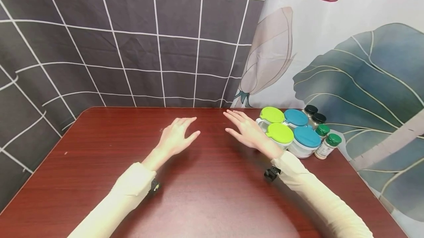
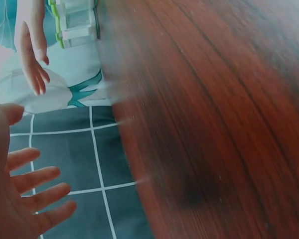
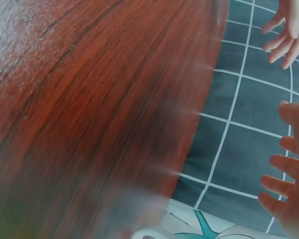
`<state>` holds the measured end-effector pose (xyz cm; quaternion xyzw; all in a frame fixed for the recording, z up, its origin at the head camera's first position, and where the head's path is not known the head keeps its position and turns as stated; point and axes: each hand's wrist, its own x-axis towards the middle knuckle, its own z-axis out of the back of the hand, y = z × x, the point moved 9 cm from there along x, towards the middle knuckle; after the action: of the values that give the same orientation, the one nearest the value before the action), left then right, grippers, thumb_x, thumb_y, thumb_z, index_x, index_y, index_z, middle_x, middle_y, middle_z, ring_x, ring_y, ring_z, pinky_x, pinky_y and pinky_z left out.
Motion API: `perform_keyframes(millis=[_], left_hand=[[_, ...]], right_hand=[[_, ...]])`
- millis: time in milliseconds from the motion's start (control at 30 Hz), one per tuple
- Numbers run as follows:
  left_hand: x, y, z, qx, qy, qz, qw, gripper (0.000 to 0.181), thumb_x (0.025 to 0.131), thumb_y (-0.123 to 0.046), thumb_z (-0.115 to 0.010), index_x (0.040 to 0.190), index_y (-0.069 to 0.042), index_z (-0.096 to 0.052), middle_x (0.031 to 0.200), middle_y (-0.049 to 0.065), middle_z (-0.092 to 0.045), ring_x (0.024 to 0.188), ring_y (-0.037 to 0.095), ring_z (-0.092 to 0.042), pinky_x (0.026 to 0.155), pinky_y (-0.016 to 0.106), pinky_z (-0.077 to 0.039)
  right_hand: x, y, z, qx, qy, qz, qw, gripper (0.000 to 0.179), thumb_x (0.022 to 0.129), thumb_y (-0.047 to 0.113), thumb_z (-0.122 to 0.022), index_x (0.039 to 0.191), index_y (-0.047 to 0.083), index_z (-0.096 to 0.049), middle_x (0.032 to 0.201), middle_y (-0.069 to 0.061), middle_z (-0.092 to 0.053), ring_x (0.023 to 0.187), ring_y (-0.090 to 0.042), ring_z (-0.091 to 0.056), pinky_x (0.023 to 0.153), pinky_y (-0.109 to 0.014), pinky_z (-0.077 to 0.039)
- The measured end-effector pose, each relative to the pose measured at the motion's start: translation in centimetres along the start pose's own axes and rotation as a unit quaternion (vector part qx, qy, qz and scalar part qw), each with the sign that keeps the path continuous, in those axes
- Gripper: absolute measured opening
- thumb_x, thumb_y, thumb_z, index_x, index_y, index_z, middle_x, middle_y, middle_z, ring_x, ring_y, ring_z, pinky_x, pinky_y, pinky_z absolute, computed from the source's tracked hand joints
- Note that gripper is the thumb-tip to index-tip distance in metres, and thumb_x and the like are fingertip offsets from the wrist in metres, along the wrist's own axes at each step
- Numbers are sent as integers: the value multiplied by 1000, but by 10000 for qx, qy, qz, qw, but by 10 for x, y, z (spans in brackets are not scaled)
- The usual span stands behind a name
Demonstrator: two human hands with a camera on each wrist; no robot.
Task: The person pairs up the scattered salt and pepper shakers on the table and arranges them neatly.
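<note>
Above the middle of the table, my left hand (image 1: 175,137) hovers with its fingers extended and thumb apart, holding nothing. Facing it, my right hand (image 1: 246,130) is also held in the air with straight fingers and nothing in it. A gap separates the two palms. Closest to the right hand are lidded clear containers: one with a green lid (image 1: 279,133) and another green lid (image 1: 272,114) behind it. Beside them stand two with blue lids, a front blue lid (image 1: 307,137) and a rear blue lid (image 1: 296,117). In the left wrist view, spread fingers (image 2: 40,181) show plainly.
Right of the containers stand shaker bottles, two with green caps, such as the front bottle (image 1: 326,146), and two with black caps (image 1: 318,118). The reddish-brown wooden table (image 1: 212,194) ends at a dark grid-patterned curtain (image 1: 132,50) and a floral cloth (image 1: 364,72).
</note>
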<state>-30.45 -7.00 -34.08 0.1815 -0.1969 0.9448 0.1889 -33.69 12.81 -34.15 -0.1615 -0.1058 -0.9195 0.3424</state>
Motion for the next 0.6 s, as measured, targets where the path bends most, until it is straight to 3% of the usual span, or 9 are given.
perform_keyframes(millis=[133,600], left_hand=[[1,-4,-2,-157,-91,-2,9998,47,90,-40,-60,131,-16,-58,126,6,-64,115,26,-57,78,47,-54],[4,-15,-4,-681,-297,127,9972,38,90,-32,-61,123,-14,-63,121,7,-67,112,29,-62,87,46,-52]], right_hand=[[-2,-1,5,22,-137,23,9999,55,93,34,-60,142,12,-47,145,-11,-48,132,-30,-44,109,-44,-38],[-10,-5,25,-28,-914,240,9955,45,89,28,-66,131,13,-58,129,-7,-62,115,-26,-53,92,-46,-46]])
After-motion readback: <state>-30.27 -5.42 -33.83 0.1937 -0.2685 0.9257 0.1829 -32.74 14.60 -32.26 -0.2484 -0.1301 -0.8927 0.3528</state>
